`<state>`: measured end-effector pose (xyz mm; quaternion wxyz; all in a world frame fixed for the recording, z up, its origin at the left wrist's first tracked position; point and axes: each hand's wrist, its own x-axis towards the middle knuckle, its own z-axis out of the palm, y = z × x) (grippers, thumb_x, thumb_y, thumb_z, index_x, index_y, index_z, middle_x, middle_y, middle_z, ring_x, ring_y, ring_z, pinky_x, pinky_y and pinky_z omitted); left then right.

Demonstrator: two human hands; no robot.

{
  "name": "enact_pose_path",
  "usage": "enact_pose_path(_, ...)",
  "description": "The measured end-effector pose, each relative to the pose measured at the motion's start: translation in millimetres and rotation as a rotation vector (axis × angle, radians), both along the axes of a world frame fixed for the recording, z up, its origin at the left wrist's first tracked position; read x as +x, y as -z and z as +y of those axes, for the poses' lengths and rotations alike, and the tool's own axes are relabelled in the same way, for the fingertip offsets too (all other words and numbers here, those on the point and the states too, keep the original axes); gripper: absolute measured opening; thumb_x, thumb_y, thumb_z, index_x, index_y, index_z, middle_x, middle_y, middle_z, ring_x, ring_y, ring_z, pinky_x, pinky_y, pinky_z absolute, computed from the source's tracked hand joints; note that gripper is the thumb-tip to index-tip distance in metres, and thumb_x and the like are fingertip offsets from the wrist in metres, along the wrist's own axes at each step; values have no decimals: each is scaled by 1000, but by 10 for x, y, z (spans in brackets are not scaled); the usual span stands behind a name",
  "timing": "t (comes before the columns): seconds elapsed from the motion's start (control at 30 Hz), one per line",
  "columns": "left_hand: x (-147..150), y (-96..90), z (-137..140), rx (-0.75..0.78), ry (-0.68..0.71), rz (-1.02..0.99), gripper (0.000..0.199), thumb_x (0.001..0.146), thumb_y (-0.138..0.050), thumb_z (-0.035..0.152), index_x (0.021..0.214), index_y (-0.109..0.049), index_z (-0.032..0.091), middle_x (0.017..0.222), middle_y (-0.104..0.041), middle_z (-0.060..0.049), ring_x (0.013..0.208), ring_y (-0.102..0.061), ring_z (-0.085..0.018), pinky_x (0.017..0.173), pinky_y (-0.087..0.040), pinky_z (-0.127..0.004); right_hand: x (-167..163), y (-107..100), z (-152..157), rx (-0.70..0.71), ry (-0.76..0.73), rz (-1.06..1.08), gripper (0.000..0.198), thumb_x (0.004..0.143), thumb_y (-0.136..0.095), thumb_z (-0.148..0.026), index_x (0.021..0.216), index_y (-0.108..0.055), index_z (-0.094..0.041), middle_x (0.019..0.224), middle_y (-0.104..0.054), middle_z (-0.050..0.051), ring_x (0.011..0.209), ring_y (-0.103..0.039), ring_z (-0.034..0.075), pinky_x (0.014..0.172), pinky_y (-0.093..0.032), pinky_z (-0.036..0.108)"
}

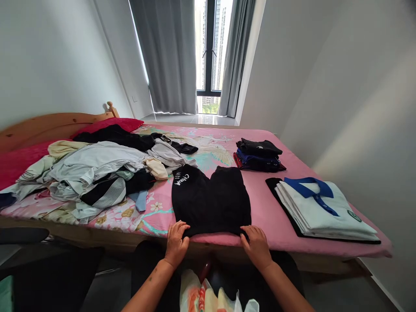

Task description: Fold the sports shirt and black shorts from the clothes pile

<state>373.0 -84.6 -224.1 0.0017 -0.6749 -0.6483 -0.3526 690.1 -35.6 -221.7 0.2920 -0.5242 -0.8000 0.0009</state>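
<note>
Black shorts [211, 199] lie spread flat near the bed's front edge, waistband toward me and legs pointing away. White lettering reading "CHINA" shows on the far left leg. My left hand [177, 240] grips the left corner of the waistband, thumb and fingers closed on the cloth. At the right corner, my right hand [255, 243] has hold of the waistband in the same way.
A tangled heap of clothes [97, 164] covers the bed's left side. Toward the right stand a folded dark stack [260, 154] and a folded stack of white shirts [318, 208] with a blue collar. A plastic bag [211, 299] is below me.
</note>
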Motion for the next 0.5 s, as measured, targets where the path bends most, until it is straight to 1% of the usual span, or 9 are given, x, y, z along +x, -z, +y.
enact_pose_path(0.07, 87, -24, 38, -13, -61, -26, 32, 71, -46, 7, 95, -62, 22, 108, -60, -7, 109, -52, -24, 101, -35, -50, -67, -46, -12, 37, 36, -15, 32, 80, -51, -16, 110, -58, -20, 106, -64, 6, 106, -53, 25, 98, -36, 47)
enact_pose_path(0.13, 174, -50, 88, -23, -117, -31, 27, 74, -48, 11, 93, -63, 22, 106, -61, -7, 106, -53, -25, 100, -34, -52, -142, -84, -15, 78, 41, -10, 41, 78, -50, -13, 118, -54, -19, 118, -59, 8, 116, -46, 26, 103, -30, 49)
enact_pose_path(0.2, 243, -77, 141, -32, -159, -17, 24, 75, -51, 14, 94, -64, 23, 106, -61, -7, 106, -53, -27, 101, -30, -56, -212, -109, 22, 89, -19, 5, 43, 78, -49, -11, 119, -55, -22, 123, -57, 6, 121, -42, 25, 106, -24, 48)
enact_pose_path(0.27, 271, -106, 186, -40, -174, 8, 27, 74, -52, 12, 94, -64, 24, 107, -61, -7, 108, -52, -28, 103, -23, -60, -246, -122, 116, 75, -145, -3, 38, 80, -49, -11, 112, -60, -27, 115, -62, 1, 117, -46, 22, 108, -22, 45)
enact_pose_path(0.33, 243, -138, 217, -50, -155, 47, 35, 70, -51, 6, 95, -64, 26, 111, -60, -7, 112, -50, -29, 105, -20, -62, -216, -131, 259, 64, -221, -23, 35, 82, -46, -10, 103, -65, -30, 104, -66, -2, 107, -52, 19, 107, -22, 43)
enact_pose_path(0.37, 213, -154, 225, -56, -132, 72, 40, 67, -51, 4, 97, -64, 27, 113, -59, -7, 114, -48, -29, 105, -20, -62, -179, -135, 335, 62, -210, -32, 35, 82, -45, -9, 101, -66, -31, 101, -67, -2, 103, -53, 19, 105, -23, 43)
enact_pose_path(0.47, 104, -191, 226, -62, -20, 159, 56, 60, -50, 0, 107, -61, 29, 123, -54, -7, 120, -44, -32, 103, -24, -63, -45, -132, 501, 67, -83, -51, 37, 82, -43, -8, 101, -67, -30, 104, -66, 0, 100, -53, 21, 100, -27, 45)
enact_pose_path(0.5, 76, -195, 222, -53, 20, 180, 61, 58, -49, 0, 111, -59, 29, 125, -52, -7, 121, -43, -32, 103, -25, -63, -14, -122, 520, 64, -67, -67, 38, 82, -44, -8, 102, -67, -30, 106, -66, 1, 100, -53, 21, 99, -28, 45)
